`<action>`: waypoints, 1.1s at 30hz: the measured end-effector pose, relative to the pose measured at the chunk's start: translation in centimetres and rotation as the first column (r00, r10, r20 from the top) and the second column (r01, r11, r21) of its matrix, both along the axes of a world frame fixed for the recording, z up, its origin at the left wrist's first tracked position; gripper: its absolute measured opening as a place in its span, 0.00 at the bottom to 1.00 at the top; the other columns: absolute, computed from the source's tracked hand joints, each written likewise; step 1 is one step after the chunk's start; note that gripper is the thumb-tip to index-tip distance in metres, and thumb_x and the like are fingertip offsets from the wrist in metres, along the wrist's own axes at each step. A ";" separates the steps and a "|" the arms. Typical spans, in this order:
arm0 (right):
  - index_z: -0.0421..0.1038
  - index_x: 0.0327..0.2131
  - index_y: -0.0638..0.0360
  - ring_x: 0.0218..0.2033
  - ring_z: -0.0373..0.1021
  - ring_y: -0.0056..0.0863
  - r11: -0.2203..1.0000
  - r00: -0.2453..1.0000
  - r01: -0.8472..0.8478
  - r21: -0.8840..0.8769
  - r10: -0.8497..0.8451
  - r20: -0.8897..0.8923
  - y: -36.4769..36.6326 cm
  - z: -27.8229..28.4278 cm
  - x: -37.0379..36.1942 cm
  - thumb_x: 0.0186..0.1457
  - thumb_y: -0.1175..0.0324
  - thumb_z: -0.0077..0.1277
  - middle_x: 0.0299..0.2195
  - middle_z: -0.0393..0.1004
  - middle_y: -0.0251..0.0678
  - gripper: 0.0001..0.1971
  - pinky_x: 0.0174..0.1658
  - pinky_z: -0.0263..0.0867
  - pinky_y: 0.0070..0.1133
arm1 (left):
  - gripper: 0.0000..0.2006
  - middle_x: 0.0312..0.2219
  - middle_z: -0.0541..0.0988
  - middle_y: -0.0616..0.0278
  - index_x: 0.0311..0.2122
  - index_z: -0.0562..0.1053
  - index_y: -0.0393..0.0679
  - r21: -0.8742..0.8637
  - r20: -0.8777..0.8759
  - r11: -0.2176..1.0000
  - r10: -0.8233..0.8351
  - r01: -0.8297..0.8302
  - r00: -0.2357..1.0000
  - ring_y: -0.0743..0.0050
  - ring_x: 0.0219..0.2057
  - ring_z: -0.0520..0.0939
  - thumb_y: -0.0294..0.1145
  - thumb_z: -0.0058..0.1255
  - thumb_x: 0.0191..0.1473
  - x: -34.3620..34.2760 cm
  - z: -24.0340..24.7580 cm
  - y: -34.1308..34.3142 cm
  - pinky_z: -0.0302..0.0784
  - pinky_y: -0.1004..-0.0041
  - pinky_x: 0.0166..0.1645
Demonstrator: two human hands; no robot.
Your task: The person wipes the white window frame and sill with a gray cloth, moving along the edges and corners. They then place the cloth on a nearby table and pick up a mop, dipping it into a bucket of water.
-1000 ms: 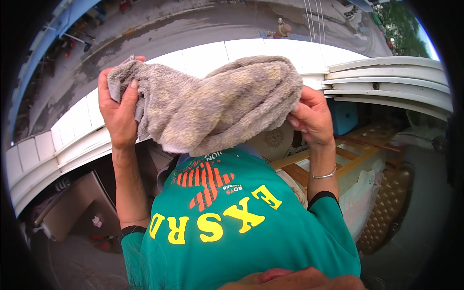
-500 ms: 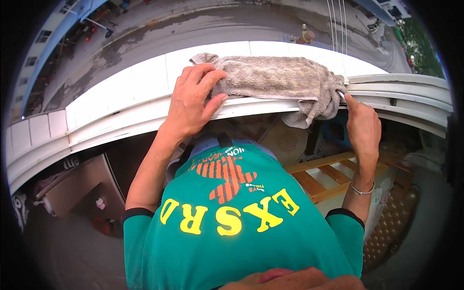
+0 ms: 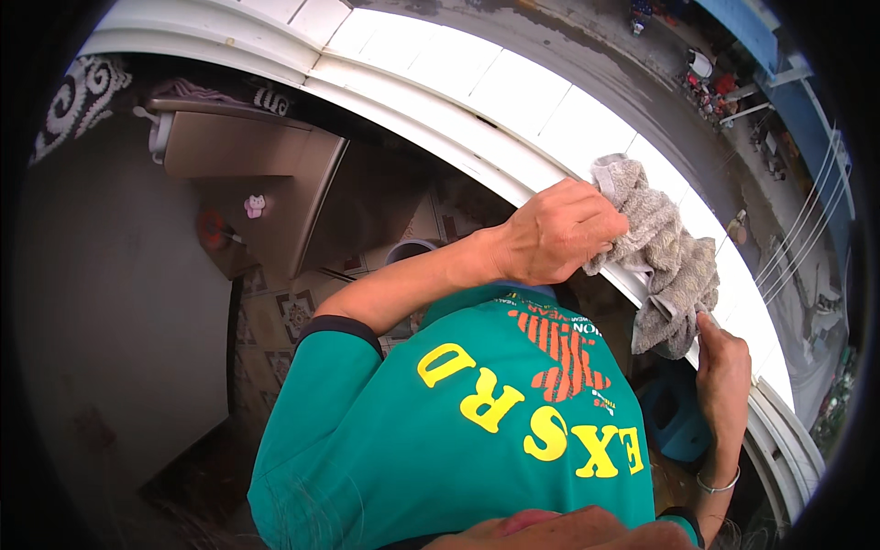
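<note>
A grey-beige terry towel (image 3: 676, 246) lies bunched and folded over a white window sill (image 3: 500, 78) and the rail along its inner edge. My left hand (image 3: 566, 229) is closed on the towel's upper left end, its fingers curled into the cloth. At the other end, my right hand (image 3: 724, 362) pinches the towel's lower edge between thumb and fingers. One part of the towel droops over the inner side of the rail. What lies beneath the cloth is hidden.
White window track (image 3: 417, 105) curves along the sill. Inside stand a brown appliance-like box (image 3: 266, 174) with a small pink sticker, and a blue object (image 3: 674, 417) below the sill. Outside, wires (image 3: 807, 215) hang above a street (image 3: 587, 60).
The view has turned toward the left. The towel, stretched out lengthwise before, is now bunched shorter. My left hand, loosely spread on it earlier, has closed on its end.
</note>
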State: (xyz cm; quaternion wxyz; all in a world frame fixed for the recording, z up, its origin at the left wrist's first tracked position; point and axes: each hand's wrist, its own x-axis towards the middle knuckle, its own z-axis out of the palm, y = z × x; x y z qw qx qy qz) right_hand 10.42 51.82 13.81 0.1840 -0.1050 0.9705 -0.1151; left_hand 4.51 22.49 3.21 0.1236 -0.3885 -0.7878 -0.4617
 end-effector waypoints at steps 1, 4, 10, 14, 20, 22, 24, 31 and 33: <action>0.73 0.42 0.66 0.27 0.71 0.51 0.997 0.997 -0.075 0.024 0.075 0.018 -2.0 0.1 -1.3 0.52 0.80 0.49 0.25 0.73 0.53 0.13 0.31 0.65 0.34 | 0.17 0.37 0.77 0.52 0.43 0.72 0.37 -0.015 -0.011 0.999 0.035 -0.035 0.999 0.52 0.38 0.78 0.32 0.57 0.48 0.1 -0.1 -0.8 0.72 0.62 0.43; 0.72 0.47 0.62 0.26 0.72 0.45 0.933 0.938 -0.344 0.106 0.346 0.006 -8.4 -0.5 -4.9 0.46 0.81 0.49 0.24 0.73 0.47 0.21 0.30 0.66 0.35 | 0.24 0.37 0.77 0.51 0.43 0.72 0.37 0.014 -0.037 0.982 0.190 -0.189 0.981 0.51 0.38 0.78 0.47 0.59 0.49 0.9 0.3 -1.6 0.72 0.62 0.43; 0.71 0.40 0.69 0.27 0.75 0.44 0.830 0.812 -0.547 0.108 0.558 -0.173 -18.7 -2.6 -9.7 0.47 0.78 0.47 0.24 0.74 0.48 0.14 0.30 0.72 0.34 | 0.28 0.41 0.76 0.49 0.47 0.69 0.39 -0.090 -0.151 0.778 0.607 -0.622 0.780 0.49 0.45 0.75 0.40 0.65 0.42 0.0 0.3 -9.2 0.67 0.60 0.50; 0.74 0.32 0.66 0.26 0.76 0.41 0.792 0.737 -0.598 0.120 0.603 -0.305 -27.2 -3.9 -12.3 0.47 0.76 0.47 0.23 0.75 0.45 0.07 0.29 0.73 0.32 | 0.24 0.44 0.74 0.49 0.50 0.68 0.40 -0.224 -0.216 0.581 0.753 -0.782 0.621 0.51 0.52 0.71 0.34 0.59 0.46 -1.4 0.9 -15.8 0.60 0.58 0.56; 0.76 0.23 0.59 0.25 0.76 0.41 0.612 0.546 -0.789 -0.058 0.655 -0.522 -37.9 -5.1 -16.8 0.50 0.73 0.46 0.22 0.76 0.44 0.08 0.29 0.72 0.34 | 0.26 0.49 0.71 0.42 0.56 0.62 0.35 -0.289 -0.195 0.398 0.866 -0.871 0.460 0.44 0.52 0.71 0.29 0.52 0.51 -4.9 0.5 -24.2 0.64 0.58 0.57; 0.77 0.23 0.57 0.26 0.76 0.41 0.616 0.522 -0.787 -0.032 0.637 -0.567 -40.6 -5.0 -17.8 0.50 0.73 0.47 0.23 0.77 0.42 0.08 0.29 0.73 0.34 | 0.25 0.47 0.71 0.43 0.53 0.62 0.35 -0.271 -0.229 0.357 0.878 -0.894 0.420 0.44 0.50 0.71 0.27 0.51 0.49 -5.4 0.6 -24.7 0.65 0.57 0.55; 0.77 0.24 0.57 0.26 0.76 0.42 0.608 0.501 -0.794 0.020 0.672 -0.545 -42.4 -5.0 -19.0 0.48 0.74 0.48 0.23 0.77 0.43 0.07 0.30 0.73 0.33 | 0.24 0.45 0.71 0.43 0.51 0.62 0.35 -0.251 -0.229 0.335 0.891 -0.908 0.391 0.44 0.47 0.71 0.26 0.51 0.47 -5.9 0.9 -24.6 0.66 0.57 0.53; 0.76 0.23 0.59 0.26 0.76 0.43 0.498 0.423 -0.865 0.064 0.792 -0.440 -37.1 -3.1 -19.4 0.47 0.75 0.48 0.24 0.76 0.46 0.06 0.29 0.73 0.33 | 0.16 0.36 0.74 0.52 0.41 0.67 0.40 -0.047 -0.002 0.539 0.842 -0.841 0.540 0.51 0.41 0.72 0.24 0.53 0.44 -5.4 1.3 -23.0 0.69 0.62 0.48; 0.75 0.22 0.60 0.27 0.75 0.47 0.460 0.427 -0.881 0.113 0.875 -0.230 -32.5 -1.6 -20.2 0.48 0.75 0.47 0.23 0.76 0.48 0.06 0.31 0.72 0.35 | 0.17 0.33 0.72 0.57 0.38 0.67 0.40 -0.006 0.210 0.680 0.718 -0.734 0.663 0.60 0.37 0.72 0.22 0.57 0.41 -3.2 1.9 -20.6 0.68 0.69 0.45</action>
